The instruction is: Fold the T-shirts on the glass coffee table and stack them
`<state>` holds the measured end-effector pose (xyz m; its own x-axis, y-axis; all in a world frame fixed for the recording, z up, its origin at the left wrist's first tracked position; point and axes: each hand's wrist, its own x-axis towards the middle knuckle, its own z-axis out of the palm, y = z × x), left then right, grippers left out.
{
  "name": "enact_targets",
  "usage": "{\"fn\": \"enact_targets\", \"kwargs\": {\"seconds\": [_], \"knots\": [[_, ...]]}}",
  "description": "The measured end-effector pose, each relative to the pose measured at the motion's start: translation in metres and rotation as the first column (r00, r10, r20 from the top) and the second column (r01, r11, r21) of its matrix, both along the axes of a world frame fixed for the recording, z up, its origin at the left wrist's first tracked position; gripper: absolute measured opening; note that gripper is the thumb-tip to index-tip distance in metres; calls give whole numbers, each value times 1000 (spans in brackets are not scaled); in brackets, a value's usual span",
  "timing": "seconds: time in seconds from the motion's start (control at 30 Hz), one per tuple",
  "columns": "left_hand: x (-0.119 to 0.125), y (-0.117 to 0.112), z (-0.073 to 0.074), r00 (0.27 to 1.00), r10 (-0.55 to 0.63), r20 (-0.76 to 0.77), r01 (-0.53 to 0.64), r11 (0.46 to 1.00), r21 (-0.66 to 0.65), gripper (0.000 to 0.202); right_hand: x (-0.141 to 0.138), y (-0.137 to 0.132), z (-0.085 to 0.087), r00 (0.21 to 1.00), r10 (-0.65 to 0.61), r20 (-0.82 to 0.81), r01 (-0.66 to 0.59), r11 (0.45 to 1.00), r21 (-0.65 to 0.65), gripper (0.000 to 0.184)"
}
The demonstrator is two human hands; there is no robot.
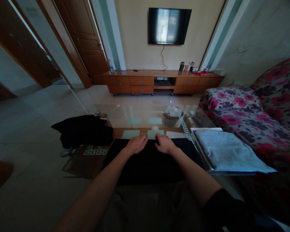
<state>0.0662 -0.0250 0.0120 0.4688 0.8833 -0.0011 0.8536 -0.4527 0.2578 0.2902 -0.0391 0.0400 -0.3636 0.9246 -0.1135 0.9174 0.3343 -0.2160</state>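
A black piece of clothing (154,164) lies spread across the near side of the glass coffee table (116,120). At its far edge, my left hand (136,144) is closed on the cloth with the fingers curled inward. My right hand (164,144) grips the same edge a short way to the right, its thumb toward me. Some of the fingertips are hidden. Left of the cloth, another black garment (87,130) lies in a loose heap over the table's corner. A folded grey-blue garment (229,149) rests flat at the right.
A woven-looking basket (172,120) shows through the glass. A flowered sofa (244,119) stands along the right. Across the floor are a low wooden TV cabinet (141,80) with bottles (187,66) on it and a wall-mounted television (169,26). A wooden door (83,38) is at the left.
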Motion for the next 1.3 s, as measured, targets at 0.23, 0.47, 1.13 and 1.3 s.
{"fn": "enact_targets", "kwargs": {"seconds": [0.23, 0.47, 1.13, 1.3], "knots": [[1, 1, 1, 1000, 8, -2, -8, 998, 63, 43, -8, 6, -8, 1000, 28, -13, -27, 999, 36, 52], [-5, 2, -17, 981, 167, -96, -154, 980, 127, 54, -7, 12, -27, 997, -59, 51, 54, 994, 94, 59], [-1, -5, -25, 946, 308, -99, -265, 913, 310, 53, -15, 9, -45, 979, -203, 33, 190, 953, 238, 60], [3, -11, -36, 986, 156, -61, -130, 943, 308, 56, -29, 1, -45, 996, -84, -20, 86, 955, 285, 62]]}}
